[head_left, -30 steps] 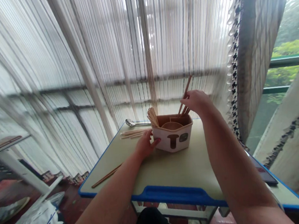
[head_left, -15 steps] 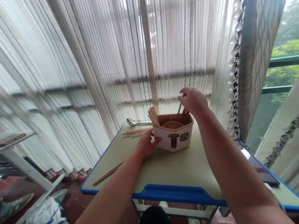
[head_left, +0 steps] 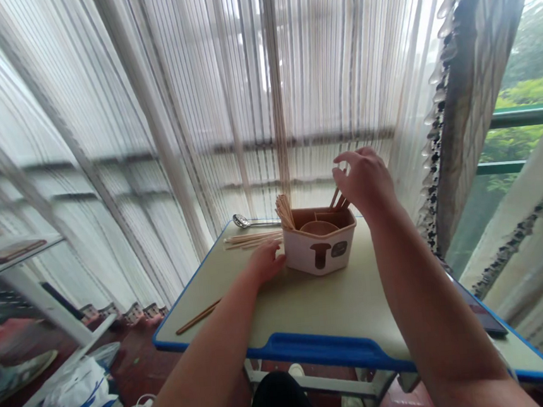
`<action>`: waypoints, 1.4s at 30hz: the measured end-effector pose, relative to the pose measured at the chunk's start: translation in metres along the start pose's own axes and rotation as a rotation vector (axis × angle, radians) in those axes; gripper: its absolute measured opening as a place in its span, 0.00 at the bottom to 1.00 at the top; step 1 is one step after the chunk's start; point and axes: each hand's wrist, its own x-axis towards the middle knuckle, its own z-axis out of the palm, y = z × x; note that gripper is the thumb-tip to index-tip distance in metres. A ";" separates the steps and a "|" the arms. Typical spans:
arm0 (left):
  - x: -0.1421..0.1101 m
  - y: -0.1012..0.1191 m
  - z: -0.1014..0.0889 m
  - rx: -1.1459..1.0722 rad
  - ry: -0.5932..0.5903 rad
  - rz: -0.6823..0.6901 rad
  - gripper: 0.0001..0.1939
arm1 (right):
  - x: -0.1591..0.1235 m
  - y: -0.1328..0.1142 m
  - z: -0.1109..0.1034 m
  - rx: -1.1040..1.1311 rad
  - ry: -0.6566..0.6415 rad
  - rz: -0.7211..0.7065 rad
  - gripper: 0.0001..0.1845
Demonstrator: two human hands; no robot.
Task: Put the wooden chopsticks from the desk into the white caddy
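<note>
A white utensil holder [head_left: 304,256] with a brown divided inside stands on the desk. Pale thin wooden sticks [head_left: 283,211] lean in its left compartment, and brown chopsticks [head_left: 339,201] stand in the right rear one. Just above those chopsticks is my right hand [head_left: 367,179], thumb and forefinger apart; its other fingers are partly hidden. My left hand [head_left: 266,262] rests by the holder's left side with its fingers loosely apart. Behind it lie more pale sticks [head_left: 250,237] and a metal slotted spoon [head_left: 241,221]. A brown chopstick [head_left: 198,315] lies partly behind my left forearm.
The desk [head_left: 338,315] has a blue edge, with a dark tablet-like device [head_left: 488,317] at its right. Sheer curtains [head_left: 225,106] hang close behind. To the left stand another table [head_left: 58,240] and, on the floor, a white-and-blue bag [head_left: 86,400].
My right hand has risen slightly from the brown chopsticks, its thumb and forefinger opening. My left hand has eased off the holder's front corner. The view has shifted a little.
</note>
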 end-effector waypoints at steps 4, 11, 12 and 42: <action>-0.008 -0.008 -0.017 0.193 -0.076 -0.228 0.18 | -0.024 -0.027 -0.023 0.055 0.035 -0.075 0.14; -0.024 -0.007 -0.036 0.265 -0.318 -0.392 0.25 | -0.133 -0.038 0.002 0.291 0.053 -0.033 0.11; -0.024 -0.007 -0.036 0.257 -0.336 -0.377 0.24 | -0.149 -0.036 0.009 0.316 0.049 -0.022 0.10; -0.056 0.021 -0.025 -0.112 0.112 0.127 0.10 | -0.209 -0.013 0.075 0.525 -0.359 -0.024 0.17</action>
